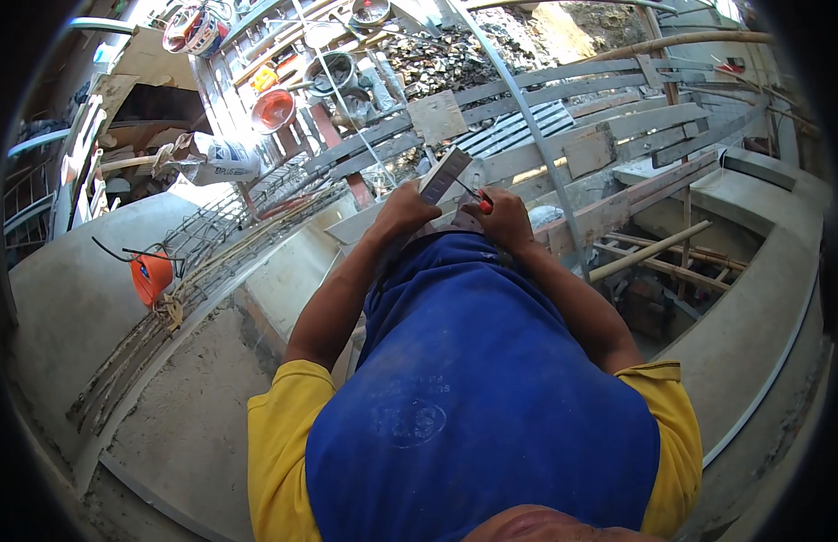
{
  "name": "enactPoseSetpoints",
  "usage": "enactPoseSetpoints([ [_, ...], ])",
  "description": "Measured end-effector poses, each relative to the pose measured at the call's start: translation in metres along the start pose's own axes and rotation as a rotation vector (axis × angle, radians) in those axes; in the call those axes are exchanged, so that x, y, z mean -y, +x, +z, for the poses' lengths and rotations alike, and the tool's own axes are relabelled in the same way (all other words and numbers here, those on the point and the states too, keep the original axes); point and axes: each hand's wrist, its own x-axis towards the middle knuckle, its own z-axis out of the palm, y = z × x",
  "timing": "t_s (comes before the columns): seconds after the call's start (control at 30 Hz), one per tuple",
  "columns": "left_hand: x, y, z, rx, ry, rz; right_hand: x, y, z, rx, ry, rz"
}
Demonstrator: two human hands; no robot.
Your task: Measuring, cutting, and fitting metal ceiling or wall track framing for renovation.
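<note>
In front of my waist, my left hand (406,210) is closed around the lower end of a rectangular, box-like piece (444,175). It has a dark side with a row of small marks and a lighter brown edge, and it tilts up to the right. My right hand (509,219) grips what looks like a screwdriver with a red handle (485,207). A thin dark shaft points up and left toward the piece; whether its tip touches cannot be made out. Both forearms reach forward past my blue shirt (491,379) with yellow sleeves.
Ahead runs a barrier of grey planks (545,95), crossed by a slanting metal pole (527,117). On the right is an opening with bamboo poles (654,251). Left lie a rebar cage (225,239) and an orange bucket (151,276). Beyond stand more buckets (274,110) and a white sack (222,161).
</note>
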Motion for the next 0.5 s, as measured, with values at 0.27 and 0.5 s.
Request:
enactPoseSetpoints([
  [0.27,0.010,0.008,0.016,-0.073,0.088,0.075,-0.017,0.002,0.014,0.091,-0.032,0.126],
  [0.5,0.007,0.008,0.020,-0.042,0.160,-0.033,-0.025,0.005,0.019,0.133,0.063,0.156],
])
